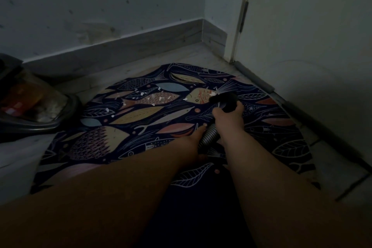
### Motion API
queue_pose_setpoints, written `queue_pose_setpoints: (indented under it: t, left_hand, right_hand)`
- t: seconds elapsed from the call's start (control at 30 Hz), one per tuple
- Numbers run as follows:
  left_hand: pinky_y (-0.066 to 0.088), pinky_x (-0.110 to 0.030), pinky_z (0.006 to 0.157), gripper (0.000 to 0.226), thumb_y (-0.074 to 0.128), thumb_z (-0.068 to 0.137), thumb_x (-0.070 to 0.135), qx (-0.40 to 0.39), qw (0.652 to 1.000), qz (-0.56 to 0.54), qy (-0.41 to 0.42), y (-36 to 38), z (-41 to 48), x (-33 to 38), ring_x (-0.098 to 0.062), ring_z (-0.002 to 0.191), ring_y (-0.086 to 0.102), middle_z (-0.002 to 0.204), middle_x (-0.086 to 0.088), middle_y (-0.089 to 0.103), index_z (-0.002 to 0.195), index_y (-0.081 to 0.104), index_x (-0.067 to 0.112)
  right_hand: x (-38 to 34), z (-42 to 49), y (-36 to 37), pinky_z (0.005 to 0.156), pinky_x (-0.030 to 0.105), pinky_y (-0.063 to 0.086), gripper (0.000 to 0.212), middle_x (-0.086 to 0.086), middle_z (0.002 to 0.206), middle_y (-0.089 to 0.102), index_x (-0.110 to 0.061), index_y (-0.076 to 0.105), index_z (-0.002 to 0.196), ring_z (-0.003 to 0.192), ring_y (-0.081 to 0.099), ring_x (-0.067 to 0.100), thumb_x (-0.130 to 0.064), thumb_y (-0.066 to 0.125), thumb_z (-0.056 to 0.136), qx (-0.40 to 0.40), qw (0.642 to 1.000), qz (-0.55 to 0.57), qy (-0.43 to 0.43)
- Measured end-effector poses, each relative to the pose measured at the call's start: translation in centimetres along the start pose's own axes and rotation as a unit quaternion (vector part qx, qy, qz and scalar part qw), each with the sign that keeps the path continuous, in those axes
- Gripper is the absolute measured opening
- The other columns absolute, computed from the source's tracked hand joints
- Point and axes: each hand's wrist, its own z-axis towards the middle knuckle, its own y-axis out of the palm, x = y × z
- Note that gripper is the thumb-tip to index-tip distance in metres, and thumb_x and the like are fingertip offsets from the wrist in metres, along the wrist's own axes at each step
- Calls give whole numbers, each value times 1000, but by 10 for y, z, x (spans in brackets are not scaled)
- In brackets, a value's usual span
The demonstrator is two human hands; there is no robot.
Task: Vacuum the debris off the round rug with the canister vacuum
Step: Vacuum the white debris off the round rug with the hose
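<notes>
Left hand (pixel 194 142), right hand (pixel 227 116), one hose (pixel 209 137), one rug (pixel 128 139)

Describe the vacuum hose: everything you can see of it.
The hose is a ribbed, silvery-grey flexible tube, plastic by its look, ending in a black nozzle. It slants forward, low over the rug, with the nozzle down near white debris. The right hand grips it just behind the nozzle; the left hand lies against its lower part. Its near end is hidden.
</notes>
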Motion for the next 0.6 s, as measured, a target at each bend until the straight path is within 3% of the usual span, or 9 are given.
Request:
queue_pose_setpoints:
  t: [0.17,0.37,0.6]
  left_hand:
    - [33,-30,108,86,56,93,33,-14,999,-11,29,1,15,15,-26,134,39,153,-11,30,150,-7,28]
    - [36,-27,102,87,58,92,29,-14,998,-19,50,6,32,26,-26,128,45,148,-12,38,151,-5,27]
    - [37,-28,101,88,58,91,30,-2,999,-23,39,7,44,22,-26,127,46,147,-11,40,151,-6,27]
  right_hand:
    - [-4,11,-23,75,43,48,81,20,138,47,-33,5,155,84,51,31,-25,58,94,52,998,-25,-9]
    - [-6,18,-37,80,46,52,81,18,138,47,-35,7,154,88,51,33,-26,58,92,70,997,-27,-13]
    - [-9,31,-33,82,47,54,82,16,141,45,-38,7,153,93,55,33,-26,59,91,31,999,-17,-24]
